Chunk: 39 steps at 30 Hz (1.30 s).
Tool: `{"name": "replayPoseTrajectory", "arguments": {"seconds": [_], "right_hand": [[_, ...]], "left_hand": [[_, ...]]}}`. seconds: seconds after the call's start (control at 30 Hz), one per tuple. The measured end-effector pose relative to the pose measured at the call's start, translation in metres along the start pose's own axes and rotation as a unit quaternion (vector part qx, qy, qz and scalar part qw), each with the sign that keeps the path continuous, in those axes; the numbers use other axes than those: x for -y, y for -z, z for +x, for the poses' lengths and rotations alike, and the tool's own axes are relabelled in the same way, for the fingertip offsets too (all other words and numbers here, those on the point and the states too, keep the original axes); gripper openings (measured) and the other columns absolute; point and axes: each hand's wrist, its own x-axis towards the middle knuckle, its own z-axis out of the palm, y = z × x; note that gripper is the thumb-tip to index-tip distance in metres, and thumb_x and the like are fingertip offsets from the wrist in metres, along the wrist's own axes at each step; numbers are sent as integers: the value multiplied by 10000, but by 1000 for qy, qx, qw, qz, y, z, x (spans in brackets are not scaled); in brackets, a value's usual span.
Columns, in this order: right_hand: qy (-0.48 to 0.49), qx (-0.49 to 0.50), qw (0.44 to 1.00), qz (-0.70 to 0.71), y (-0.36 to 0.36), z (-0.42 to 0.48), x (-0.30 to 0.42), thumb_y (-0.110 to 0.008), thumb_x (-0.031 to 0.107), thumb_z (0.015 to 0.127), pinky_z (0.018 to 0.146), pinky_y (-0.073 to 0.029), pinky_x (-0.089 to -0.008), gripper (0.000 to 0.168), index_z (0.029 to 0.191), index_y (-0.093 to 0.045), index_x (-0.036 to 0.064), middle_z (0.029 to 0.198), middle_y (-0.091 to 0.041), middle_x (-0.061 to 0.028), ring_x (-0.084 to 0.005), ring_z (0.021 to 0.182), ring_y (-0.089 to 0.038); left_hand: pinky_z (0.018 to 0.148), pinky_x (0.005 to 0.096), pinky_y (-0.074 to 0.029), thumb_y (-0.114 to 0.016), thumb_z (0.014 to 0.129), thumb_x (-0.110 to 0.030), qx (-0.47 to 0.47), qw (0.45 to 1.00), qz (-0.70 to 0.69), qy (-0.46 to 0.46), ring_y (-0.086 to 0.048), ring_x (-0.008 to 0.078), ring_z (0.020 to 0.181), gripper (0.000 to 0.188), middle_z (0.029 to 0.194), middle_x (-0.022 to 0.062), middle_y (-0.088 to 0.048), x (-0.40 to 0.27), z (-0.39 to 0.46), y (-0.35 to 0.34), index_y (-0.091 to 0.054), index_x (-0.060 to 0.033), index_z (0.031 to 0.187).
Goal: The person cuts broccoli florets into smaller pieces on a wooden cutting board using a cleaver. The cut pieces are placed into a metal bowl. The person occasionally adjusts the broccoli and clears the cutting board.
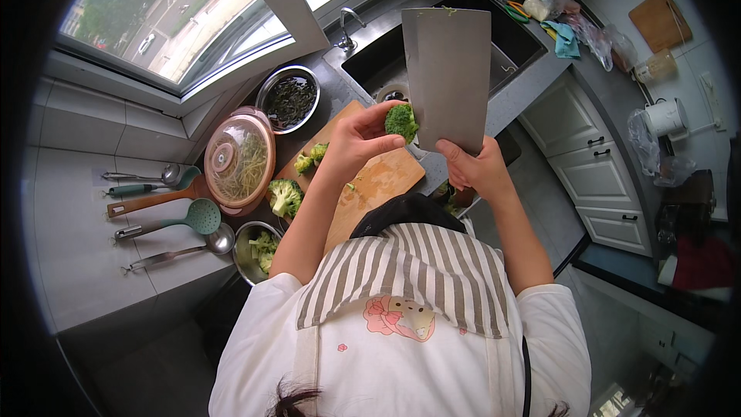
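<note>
My left hand (pixel 367 142) holds a broccoli floret (pixel 402 121) between thumb and fingers, close beside the cleaver's blade. In my right hand (pixel 477 168) is the cleaver (pixel 448 75), raised with its broad blade pointing away from me and a green scrap at its far end; its handle is hidden by the hand. Under my arms lies a wooden cutting board (pixel 388 176) with wet patches and green crumbs. Small florets (pixel 310 159) rest on its left part, and a larger broccoli piece (pixel 285 198) lies at its left edge. Cut broccoli (pixel 264 250) fills part of a metal bowl (pixel 242 252) at the lower left.
A lidded container of shreds (pixel 240 163) and a metal bowl of dark strips in liquid (pixel 288 98) stand left of the board. Beyond it is the black sink (pixel 382 61) with a faucet (pixel 347 32). Ladles and spatulas (pixel 173 220) hang at left; an open window (pixel 191 23) is behind.
</note>
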Motion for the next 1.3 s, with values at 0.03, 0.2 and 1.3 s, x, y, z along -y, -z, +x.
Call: {"name": "replayPoseTrajectory", "arguments": {"seconds": [0.03,0.2,1.3], "right_hand": [[-10,5,1000,15,-1,0,1,-643,136,858,362,-311,-241,185,745,-557,18,480,-450,10,-70,375,-397],[-45,53,994,89,2,5,1,-631,139,867,346,-291,-247,254,670,-493,57,453,-385,29,-67,352,-347],[-4,-1,1000,4,15,9,5,-620,130,865,372,-334,-263,185,738,-535,26,484,-449,-11,-92,372,-405]], "left_hand": [[905,293,-457,-753,723,-92,1,1000,1,-3,-582,139,1009,558,1115,40,-600,1,0,1,-540,5,1230],[878,271,-477,-735,746,-44,2,1000,-1,-8,-587,127,988,534,1102,56,-606,5,1,4,-526,17,1233],[904,296,-473,-740,730,-19,-45,998,0,-49,-585,153,1018,548,1125,84,-602,-4,22,10,-508,1,1226]]}}
